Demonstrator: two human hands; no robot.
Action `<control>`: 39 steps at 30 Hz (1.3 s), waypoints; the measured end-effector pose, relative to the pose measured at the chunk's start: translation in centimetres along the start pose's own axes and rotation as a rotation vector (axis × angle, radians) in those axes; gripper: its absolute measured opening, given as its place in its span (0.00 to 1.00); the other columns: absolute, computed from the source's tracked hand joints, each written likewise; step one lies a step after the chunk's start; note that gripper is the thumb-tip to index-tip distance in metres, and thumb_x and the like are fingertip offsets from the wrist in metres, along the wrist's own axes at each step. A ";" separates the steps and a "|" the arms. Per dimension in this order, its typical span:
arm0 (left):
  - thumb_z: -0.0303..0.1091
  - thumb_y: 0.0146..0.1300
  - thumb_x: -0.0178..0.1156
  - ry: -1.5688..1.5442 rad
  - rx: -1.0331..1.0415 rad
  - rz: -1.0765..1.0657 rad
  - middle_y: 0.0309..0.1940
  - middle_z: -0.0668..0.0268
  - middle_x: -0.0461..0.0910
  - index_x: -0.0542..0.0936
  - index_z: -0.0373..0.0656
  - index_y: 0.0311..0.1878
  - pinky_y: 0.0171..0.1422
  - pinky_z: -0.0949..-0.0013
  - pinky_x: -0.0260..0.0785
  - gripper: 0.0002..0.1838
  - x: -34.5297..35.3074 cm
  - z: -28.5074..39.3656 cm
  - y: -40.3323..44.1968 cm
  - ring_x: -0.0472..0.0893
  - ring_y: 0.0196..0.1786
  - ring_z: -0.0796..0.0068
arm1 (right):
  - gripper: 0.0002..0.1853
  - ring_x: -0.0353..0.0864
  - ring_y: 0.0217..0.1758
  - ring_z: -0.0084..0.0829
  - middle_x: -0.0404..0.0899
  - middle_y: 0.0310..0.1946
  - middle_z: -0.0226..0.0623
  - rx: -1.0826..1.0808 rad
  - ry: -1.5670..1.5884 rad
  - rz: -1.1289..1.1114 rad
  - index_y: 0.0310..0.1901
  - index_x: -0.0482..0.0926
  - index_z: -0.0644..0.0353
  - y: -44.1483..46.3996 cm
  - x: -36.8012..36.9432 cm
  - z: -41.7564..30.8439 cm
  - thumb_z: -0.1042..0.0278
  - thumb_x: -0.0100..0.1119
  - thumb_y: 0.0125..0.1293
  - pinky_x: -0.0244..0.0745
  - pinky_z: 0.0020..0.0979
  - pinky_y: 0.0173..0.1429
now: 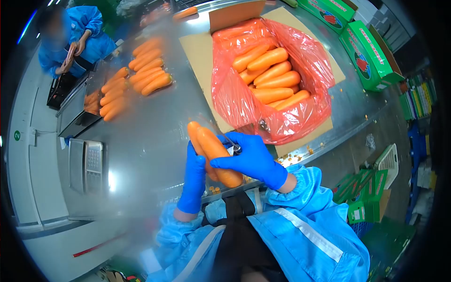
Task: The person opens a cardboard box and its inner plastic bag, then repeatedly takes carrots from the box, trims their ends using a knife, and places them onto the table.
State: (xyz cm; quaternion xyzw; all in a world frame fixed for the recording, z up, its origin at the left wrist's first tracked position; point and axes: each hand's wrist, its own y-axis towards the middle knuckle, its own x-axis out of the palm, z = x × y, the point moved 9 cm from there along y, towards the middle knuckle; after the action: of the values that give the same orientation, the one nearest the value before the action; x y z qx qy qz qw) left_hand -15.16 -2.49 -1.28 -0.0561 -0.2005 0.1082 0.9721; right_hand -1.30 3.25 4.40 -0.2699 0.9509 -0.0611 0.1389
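Both hands wear blue gloves and are over the table's near edge. My left hand is wrapped round two carrots from below and the left, its fingers partly hidden behind them. My right hand is closed round a small dark-handled tool, with its thumb against the nearer carrot. Just beyond the hands, an open box lined with a red plastic bag holds several carrots.
Rows of carrots lie on the metal table at the left. A person in blue is at the upper left, both hands near their body. Green carrot boxes stand at the upper right. Orange scraps lie along the edge.
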 end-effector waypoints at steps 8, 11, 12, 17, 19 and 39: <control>0.49 0.45 0.80 0.071 0.023 -0.156 0.66 0.52 0.65 0.47 0.40 0.75 0.70 0.57 0.66 0.63 1.7 -1.7 -1.5 0.69 0.68 0.59 | 0.34 0.85 0.44 0.32 0.85 0.43 0.43 0.134 0.285 0.110 0.54 0.80 0.62 -1.8 2.2 3.4 0.47 0.76 0.50 0.79 0.32 0.50; 0.38 0.40 0.83 0.091 -0.031 -0.218 0.66 0.52 0.64 0.47 0.39 0.74 0.70 0.57 0.66 0.64 2.3 -1.7 -2.0 0.69 0.68 0.59 | 0.33 0.85 0.45 0.31 0.85 0.44 0.41 0.145 0.360 0.086 0.56 0.79 0.62 -2.9 2.9 3.7 0.51 0.76 0.52 0.79 0.31 0.51; 0.34 0.39 0.83 0.102 -0.059 -0.241 0.67 0.52 0.63 0.48 0.39 0.74 0.70 0.58 0.66 0.64 2.6 -1.6 -2.2 0.69 0.68 0.60 | 0.31 0.85 0.44 0.30 0.85 0.43 0.41 0.142 0.308 0.071 0.56 0.79 0.61 -3.2 2.9 4.2 0.52 0.75 0.53 0.79 0.31 0.49; 0.28 0.38 0.77 0.575 0.241 -0.204 0.64 0.57 0.66 0.55 0.39 0.73 0.70 0.59 0.65 0.57 2.3 1.5 -3.1 0.71 0.66 0.63 | 0.23 0.84 0.38 0.27 0.84 0.36 0.39 -0.087 0.183 0.158 0.53 0.81 0.58 -5.2 -1.2 4.2 0.53 0.70 0.61 0.76 0.29 0.38; 0.27 0.37 0.76 0.669 0.325 -0.149 0.64 0.59 0.67 0.58 0.39 0.72 0.70 0.60 0.64 0.55 2.1 2.3 -3.4 0.72 0.65 0.64 | 0.12 0.83 0.31 0.31 0.82 0.32 0.36 -0.196 -0.265 0.173 0.44 0.84 0.53 -6.3 -3.6 2.5 0.59 0.67 0.61 0.74 0.31 0.32; 0.26 0.36 0.72 1.042 0.491 -0.064 0.63 0.59 0.68 0.61 0.39 0.71 0.71 0.61 0.62 0.52 2.8 4.0 -4.0 0.71 0.66 0.63 | 0.04 0.78 0.22 0.38 0.74 0.23 0.35 -0.433 -0.704 0.283 0.32 0.81 0.48 -7.2 -4.2 2.0 0.62 0.67 0.59 0.71 0.34 0.26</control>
State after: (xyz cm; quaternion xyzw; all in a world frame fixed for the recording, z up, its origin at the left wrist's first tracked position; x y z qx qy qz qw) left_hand -13.50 -5.50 4.03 0.1313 0.3340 0.0801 0.9299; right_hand 6.25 -0.69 4.84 -0.1643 0.8640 0.2552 0.4018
